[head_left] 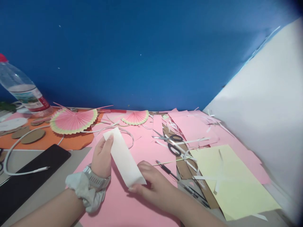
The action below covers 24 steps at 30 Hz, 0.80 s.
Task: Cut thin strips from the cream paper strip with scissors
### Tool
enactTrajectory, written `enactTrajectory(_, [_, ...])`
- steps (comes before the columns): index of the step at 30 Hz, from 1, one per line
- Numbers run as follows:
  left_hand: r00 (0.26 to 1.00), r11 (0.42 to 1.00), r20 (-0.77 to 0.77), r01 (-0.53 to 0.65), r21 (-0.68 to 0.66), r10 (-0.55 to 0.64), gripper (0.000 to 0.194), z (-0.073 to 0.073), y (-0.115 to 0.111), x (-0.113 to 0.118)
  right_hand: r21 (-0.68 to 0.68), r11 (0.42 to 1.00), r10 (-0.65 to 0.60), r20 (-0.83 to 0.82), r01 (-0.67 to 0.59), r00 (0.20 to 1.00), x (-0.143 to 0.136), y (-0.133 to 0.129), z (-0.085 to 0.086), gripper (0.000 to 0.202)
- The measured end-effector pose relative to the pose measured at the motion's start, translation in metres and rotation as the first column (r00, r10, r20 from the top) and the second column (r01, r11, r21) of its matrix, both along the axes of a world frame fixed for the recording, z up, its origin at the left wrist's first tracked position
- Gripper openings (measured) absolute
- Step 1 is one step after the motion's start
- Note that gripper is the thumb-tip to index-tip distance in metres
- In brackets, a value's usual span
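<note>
A white paper strip is held slantwise between my two hands, over a large sheet of pink paper. My left hand pinches its upper left end, thumb in front and fingers behind. At the lower right end, my right hand grips it with the thumb along the bottom edge and the fingers at the side. Scissors with black handles lie spread just beyond my right hand. Beside that hand are several pens.
Two folded pink paper fans with yellow rims lie at the back. A black phone, a white cable, cardboard discs and a tilted bottle are on the left. Pale yellow paper and paper scraps lie on the right, near a white wall.
</note>
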<state>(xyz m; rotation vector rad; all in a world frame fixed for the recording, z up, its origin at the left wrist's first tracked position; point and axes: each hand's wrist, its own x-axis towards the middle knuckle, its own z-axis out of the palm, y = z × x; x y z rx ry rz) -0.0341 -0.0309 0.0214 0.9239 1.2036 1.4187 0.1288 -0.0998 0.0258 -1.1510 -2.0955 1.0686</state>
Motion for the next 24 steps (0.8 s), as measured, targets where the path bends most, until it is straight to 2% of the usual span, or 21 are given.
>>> enactTrajectory(4, [0.999, 0.999, 0.031, 0.014, -0.038, -0.013, 0.019, 0.003, 0.001, 0.0, 0.142, 0.988, 0.056, 0.012, -0.057, 0.998, 0.0, -0.003, 0.0, 0.025])
enactTrajectory(8, [0.996, 0.994, 0.064, 0.074, -0.075, -0.069, 0.023, 0.001, 0.001, 0.001, 0.31, 0.941, 0.165, -0.064, -0.138, 0.984, 0.0, -0.008, 0.003, 0.046])
enactTrajectory(12, [0.975, 0.973, 0.097, 0.209, -0.094, -0.2, 0.025, 0.002, -0.002, 0.001, 0.441, 0.881, 0.224, -0.072, -0.17, 0.972, 0.001, -0.012, 0.002, 0.041])
enactTrajectory(16, [0.949, 0.95, 0.113, 0.302, -0.072, -0.293, 0.022, 0.003, -0.006, 0.001, 0.624, 0.777, 0.184, -0.095, -0.085, 0.978, 0.002, -0.013, -0.005, 0.034])
enactTrajectory(18, [0.933, 0.936, 0.121, 0.346, -0.057, -0.338, 0.023, 0.002, -0.007, 0.001, 0.657, 0.753, 0.171, -0.127, -0.046, 0.977, 0.003, -0.013, -0.007, 0.03])
enactTrajectory(21, [0.904, 0.912, 0.139, 0.411, -0.015, -0.405, 0.041, -0.002, -0.011, 0.0, 0.64, 0.768, 0.123, -0.163, 0.01, 0.979, 0.005, -0.014, -0.006, 0.028])
enactTrajectory(23, [0.866, 0.874, 0.121, 0.484, 0.04, -0.485, 0.06, -0.002, -0.016, 0.0, 0.588, 0.807, 0.062, -0.184, 0.06, 0.981, 0.006, -0.015, -0.004, 0.029])
enactTrajectory(24, [0.83, 0.835, 0.091, 0.545, 0.071, -0.55, 0.061, -0.001, -0.019, 0.0, 0.554, 0.828, 0.03, -0.197, 0.086, 0.98, 0.006, -0.015, -0.003, 0.03])
